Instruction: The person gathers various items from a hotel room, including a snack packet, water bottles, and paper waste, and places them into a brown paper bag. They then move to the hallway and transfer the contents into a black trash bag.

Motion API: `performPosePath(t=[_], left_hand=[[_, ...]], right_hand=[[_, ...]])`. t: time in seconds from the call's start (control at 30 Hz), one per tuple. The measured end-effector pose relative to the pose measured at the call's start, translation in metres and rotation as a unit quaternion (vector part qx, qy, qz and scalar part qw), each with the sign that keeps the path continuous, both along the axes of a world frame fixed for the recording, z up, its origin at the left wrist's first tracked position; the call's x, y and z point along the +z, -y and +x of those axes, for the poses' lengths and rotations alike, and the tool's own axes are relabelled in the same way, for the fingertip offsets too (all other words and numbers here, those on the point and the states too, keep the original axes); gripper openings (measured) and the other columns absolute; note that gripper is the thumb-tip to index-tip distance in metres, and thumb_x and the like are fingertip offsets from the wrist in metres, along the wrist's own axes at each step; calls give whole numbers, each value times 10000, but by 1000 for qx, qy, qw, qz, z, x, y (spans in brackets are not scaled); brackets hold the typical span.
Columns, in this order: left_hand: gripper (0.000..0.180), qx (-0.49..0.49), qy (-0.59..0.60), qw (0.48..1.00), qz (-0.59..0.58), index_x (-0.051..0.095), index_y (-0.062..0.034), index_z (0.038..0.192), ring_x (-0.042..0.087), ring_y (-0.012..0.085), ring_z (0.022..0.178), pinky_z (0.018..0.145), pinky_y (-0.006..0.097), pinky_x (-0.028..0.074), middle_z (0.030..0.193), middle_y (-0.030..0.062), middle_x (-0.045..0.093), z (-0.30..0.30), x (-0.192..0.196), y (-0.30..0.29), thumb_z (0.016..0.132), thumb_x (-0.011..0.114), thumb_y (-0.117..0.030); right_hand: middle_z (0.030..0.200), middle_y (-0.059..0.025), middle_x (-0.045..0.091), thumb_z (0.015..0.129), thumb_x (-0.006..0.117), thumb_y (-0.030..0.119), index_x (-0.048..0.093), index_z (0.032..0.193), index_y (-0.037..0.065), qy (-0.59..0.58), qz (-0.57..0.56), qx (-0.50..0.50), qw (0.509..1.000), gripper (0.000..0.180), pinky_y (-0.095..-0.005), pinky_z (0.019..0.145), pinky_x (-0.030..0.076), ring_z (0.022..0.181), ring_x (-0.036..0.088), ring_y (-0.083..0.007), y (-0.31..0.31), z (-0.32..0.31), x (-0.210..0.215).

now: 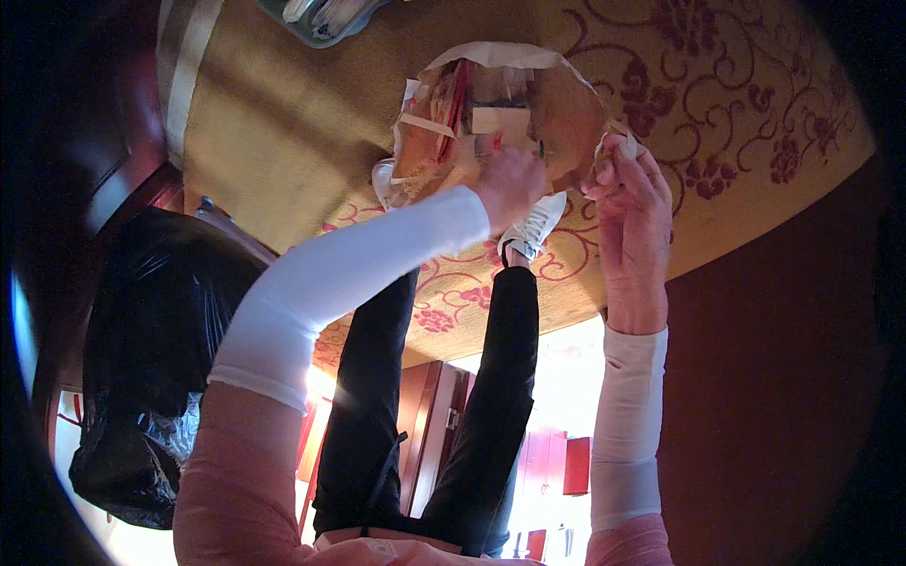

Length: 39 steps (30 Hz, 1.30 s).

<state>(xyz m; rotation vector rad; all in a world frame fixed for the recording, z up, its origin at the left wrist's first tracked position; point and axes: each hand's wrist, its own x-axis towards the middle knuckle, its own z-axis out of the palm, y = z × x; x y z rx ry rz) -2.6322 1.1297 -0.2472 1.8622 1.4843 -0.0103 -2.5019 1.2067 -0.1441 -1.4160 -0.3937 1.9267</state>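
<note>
A large brown paper bag (571,113) with a pale rim stands with its mouth facing me. My right hand (634,189) pinches the bag's rim at the right side. My left hand (512,184) reaches over the near edge into the bag. Its fingers are curled and slightly blurred, beside a small item with red and green bits (491,143), and what they grip is hidden. Inside lie a red flat packet (453,108), a white card or box (500,121) and a clear plastic pack (502,87).
My white shoe (536,226) is close to the bag's near side, on a tan carpet (283,123) with red flower patterns. A black plastic bag (160,358) bulges at the left. A grey-blue bin (326,28) with pale contents stands at the far edge.
</note>
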Motion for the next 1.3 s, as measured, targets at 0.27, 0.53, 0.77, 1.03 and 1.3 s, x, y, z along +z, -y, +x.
performPosePath(t=[0.27,0.53,0.77,1.03,1.3], left_hand=[[116,346,-62,935,-35,619,-23,757,587,302,493,393,428,450,652,177,606,-100,-179,18,797,595,-129],[102,331,74,933,-124,606,-42,726,469,216,341,351,400,423,564,77,559,-109,-268,41,769,653,-122],[97,461,219,818,-264,618,-50,753,501,203,388,392,377,445,592,68,577,-108,-231,23,774,669,-130],[97,556,310,613,-468,632,-60,782,538,188,441,440,350,470,624,57,597,-102,-128,15,780,687,-140],[185,467,352,627,-515,640,-32,938,628,191,592,530,334,498,759,97,662,-127,-38,37,822,680,-171]], right_hand=[[757,-18,573,960,509,113,600,1030,-1,-48,19,-40,998,162,-233,646,438,657,517,-80,-8,2,4],[770,-17,559,952,532,120,586,1061,-17,-75,51,-40,995,183,-231,641,450,651,511,-81,-17,8,4],[700,-10,521,963,516,144,586,1015,-3,-16,60,-35,997,171,-235,608,401,635,483,-99,-16,2,6],[764,-23,568,952,510,98,583,1018,-7,-54,43,-47,997,144,-235,641,455,662,523,-93,-7,-1,-4],[739,-18,578,922,556,79,585,981,36,-5,-28,-38,999,79,-232,577,483,632,557,-98,8,6,-15]])
